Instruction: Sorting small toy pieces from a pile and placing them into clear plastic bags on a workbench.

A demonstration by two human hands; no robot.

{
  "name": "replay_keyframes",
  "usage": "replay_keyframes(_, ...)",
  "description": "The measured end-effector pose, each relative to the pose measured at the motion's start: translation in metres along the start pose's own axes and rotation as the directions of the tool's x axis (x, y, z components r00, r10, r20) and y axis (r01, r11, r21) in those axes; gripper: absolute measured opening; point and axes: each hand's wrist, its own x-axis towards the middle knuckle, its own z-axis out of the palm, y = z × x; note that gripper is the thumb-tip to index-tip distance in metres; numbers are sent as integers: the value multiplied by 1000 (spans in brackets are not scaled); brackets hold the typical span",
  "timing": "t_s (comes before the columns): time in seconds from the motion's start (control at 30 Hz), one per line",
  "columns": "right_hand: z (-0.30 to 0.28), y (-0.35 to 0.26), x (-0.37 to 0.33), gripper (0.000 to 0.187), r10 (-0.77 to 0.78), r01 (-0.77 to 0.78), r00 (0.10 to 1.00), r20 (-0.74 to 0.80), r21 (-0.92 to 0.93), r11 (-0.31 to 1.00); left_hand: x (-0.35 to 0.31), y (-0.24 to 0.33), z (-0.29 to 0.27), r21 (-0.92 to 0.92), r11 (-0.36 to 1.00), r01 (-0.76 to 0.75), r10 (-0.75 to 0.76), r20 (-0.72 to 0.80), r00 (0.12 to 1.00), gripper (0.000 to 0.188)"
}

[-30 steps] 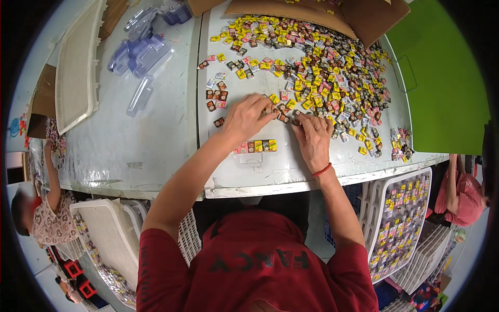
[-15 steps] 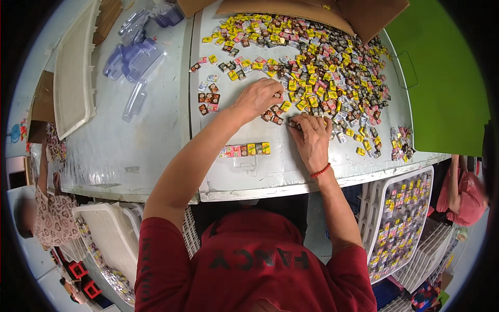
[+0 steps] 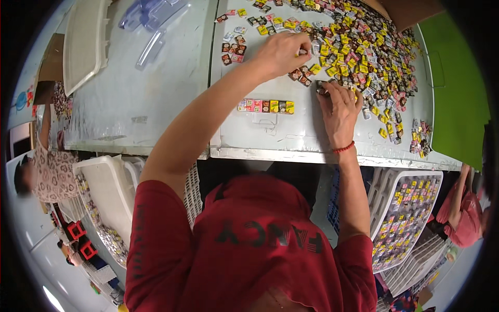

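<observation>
My left hand [image 3: 283, 53] pinches a small brown printed square piece [image 3: 303, 52] at the near edge of a big loose heap of such pieces [image 3: 353, 57]. My right hand [image 3: 341, 112] is closed with thumb and fingertips on a dark square piece [image 3: 322, 88] at the table surface. Between the hands lie a few brown pieces [image 3: 300, 75], and a yellow one [image 3: 315, 68] is beside them. Nearer to me, a straight row of pieces [image 3: 265, 106] in white, pink, brown, black and yellow lies on the table.
Clear plastic trays [image 3: 150, 49] and a white plastic tray [image 3: 86, 47] are on the left table. A cardboard box [image 3: 416, 13] stands behind the heap, beside a green panel [image 3: 457, 93]. Filled crates [image 3: 408, 218] stand below at the right. Two other people are at the sides.
The view has shifted, so the table and its things appear higher and further right. Both hands stay by the same pieces, with their fingers still closed.
</observation>
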Motion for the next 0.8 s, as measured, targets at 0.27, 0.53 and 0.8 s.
replay_keyframes(0.27, -22, -50, -27, 29, -116, 83, 985, 127, 235, 968, -142, 53, -54, -20, 999, 50, -48, 105, 993, 16)
replay_keyframes(0.53, -11, -69, -33, 32, -167, 128, 978, 128, 269, 955, -164, 45, -44, 40, 999, -12, 12, 6, 1000, 28)
replay_keyframes(0.8, 1, -74, -38, 29, -173, 129, 973, 153, 264, 956, -177, 39, -23, 109, 993, -36, 55, -176, 983, 26)
